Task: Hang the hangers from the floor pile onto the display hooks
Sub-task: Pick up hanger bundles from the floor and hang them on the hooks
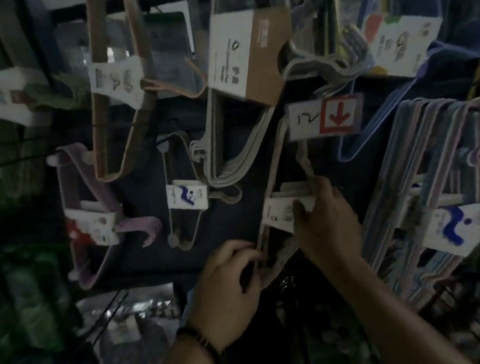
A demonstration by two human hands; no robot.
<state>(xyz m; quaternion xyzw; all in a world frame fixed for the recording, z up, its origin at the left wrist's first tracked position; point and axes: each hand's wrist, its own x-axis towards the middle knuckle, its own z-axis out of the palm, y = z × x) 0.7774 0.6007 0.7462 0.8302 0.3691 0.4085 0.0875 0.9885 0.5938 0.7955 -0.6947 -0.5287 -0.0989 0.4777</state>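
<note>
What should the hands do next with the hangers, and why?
Probably nudge the beige hanger pack up until its top catches the peg likely behind the price tag. The left hand and right hand both grip it, its top under that tag.

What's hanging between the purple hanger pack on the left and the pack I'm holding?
In the head view, a slim grey hanger pack with a blue-marked white label hangs between the purple pack and the beige pack you hold.
</note>
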